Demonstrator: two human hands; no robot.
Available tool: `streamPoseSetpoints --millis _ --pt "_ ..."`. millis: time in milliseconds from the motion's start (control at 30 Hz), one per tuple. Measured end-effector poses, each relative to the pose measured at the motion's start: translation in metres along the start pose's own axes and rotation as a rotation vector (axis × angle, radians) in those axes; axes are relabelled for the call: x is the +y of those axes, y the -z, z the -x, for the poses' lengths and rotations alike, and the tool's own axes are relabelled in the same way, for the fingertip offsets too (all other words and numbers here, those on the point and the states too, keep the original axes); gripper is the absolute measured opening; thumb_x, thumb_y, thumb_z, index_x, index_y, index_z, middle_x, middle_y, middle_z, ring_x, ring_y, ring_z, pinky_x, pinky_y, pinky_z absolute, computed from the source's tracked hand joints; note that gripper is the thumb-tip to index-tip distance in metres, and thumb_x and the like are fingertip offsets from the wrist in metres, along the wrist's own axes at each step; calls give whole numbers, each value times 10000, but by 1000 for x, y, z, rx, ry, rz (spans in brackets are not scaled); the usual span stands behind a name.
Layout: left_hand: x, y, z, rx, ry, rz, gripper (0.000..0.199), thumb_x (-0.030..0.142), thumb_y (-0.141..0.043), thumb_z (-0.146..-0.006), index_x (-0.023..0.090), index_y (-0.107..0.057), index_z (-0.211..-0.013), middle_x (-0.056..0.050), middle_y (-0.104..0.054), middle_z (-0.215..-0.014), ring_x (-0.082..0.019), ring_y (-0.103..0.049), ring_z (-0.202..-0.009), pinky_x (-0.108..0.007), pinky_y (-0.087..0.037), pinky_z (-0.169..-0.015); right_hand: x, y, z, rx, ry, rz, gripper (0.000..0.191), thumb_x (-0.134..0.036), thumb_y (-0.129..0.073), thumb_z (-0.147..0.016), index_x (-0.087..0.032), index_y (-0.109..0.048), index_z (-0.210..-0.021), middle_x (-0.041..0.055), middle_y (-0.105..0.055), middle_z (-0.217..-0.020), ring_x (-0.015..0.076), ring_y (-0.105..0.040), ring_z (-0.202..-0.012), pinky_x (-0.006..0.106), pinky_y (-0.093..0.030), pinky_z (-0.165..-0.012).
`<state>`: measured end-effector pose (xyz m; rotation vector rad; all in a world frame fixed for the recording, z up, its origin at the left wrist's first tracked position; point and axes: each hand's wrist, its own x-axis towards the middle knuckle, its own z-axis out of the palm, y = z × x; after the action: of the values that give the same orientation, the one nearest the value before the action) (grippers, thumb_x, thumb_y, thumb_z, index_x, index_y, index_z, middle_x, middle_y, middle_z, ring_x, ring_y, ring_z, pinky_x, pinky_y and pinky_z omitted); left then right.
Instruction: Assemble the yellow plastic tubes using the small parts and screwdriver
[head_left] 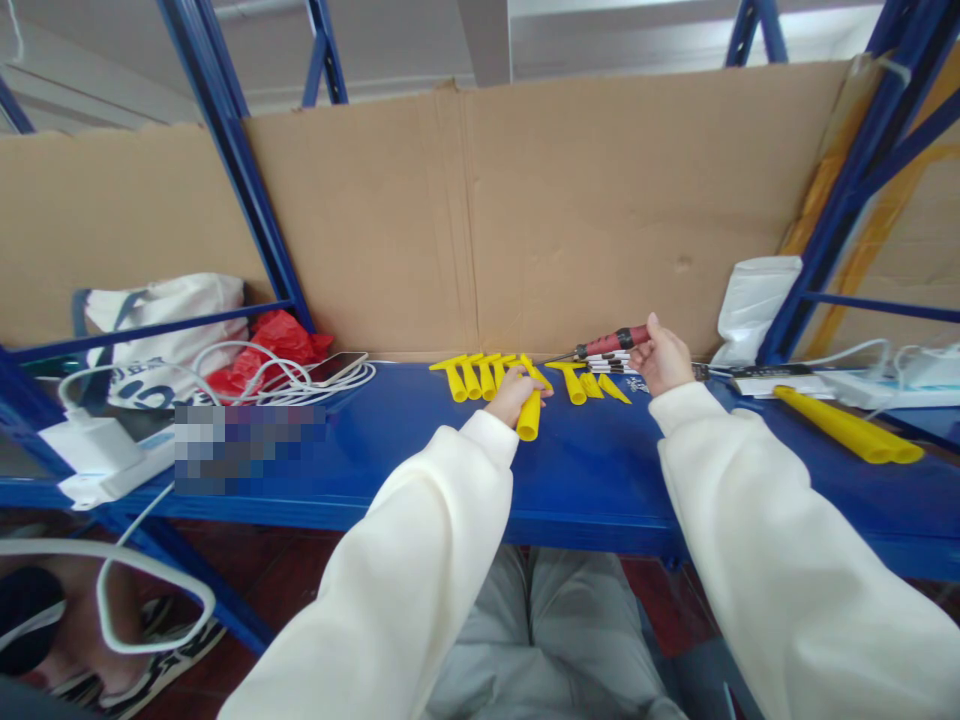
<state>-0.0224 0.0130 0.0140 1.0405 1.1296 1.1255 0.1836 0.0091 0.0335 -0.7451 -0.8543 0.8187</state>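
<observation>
My left hand (513,394) is closed around a yellow T-shaped tube piece (529,418) above the blue shelf (420,450). In my right hand (664,358) is a dark red screwdriver (613,342), held by the end of its handle. Its thin shaft points left, toward the top of the held piece; whether the tip touches it I cannot tell. Several similar yellow pieces (456,382) stand in a row left of my left hand. Between my hands lie another yellow T-shaped piece (574,385) and small yellow wedges (615,388).
Black-and-white sticks (604,362) lie behind the screwdriver. Two long yellow tubes (847,425) and a white power strip (862,388) are at the right. White cables (300,385), a red bag (271,345) and a cloth bag (176,340) sit at the left. Cardboard (585,200) stands behind.
</observation>
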Motion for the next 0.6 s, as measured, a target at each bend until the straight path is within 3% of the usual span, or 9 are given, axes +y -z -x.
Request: streamPoseSetpoints --millis 300,600 --pt "-3 1 -5 -3 -8 7 655 -39 -580 -749 161 -458 -1361 -126 -694 -1062 -173 -720 -707 -180 -477 -435 -5 -4 4 -29 -19 5 390 -440 -745 -761 -216 -436 -675 -66 -461 -497 73 -421 -401 179 -325 -346" --pt "0 0 0 8 4 -13 618 -55 -510 -775 152 -446 -1354 -119 -689 -1077 -144 -709 -676 -164 -450 -414 -1 -1 -2 30 1 -5 501 -499 -821 -647 -214 -409 -649 -89 -440 -493 66 -432 -393 185 -311 -332"
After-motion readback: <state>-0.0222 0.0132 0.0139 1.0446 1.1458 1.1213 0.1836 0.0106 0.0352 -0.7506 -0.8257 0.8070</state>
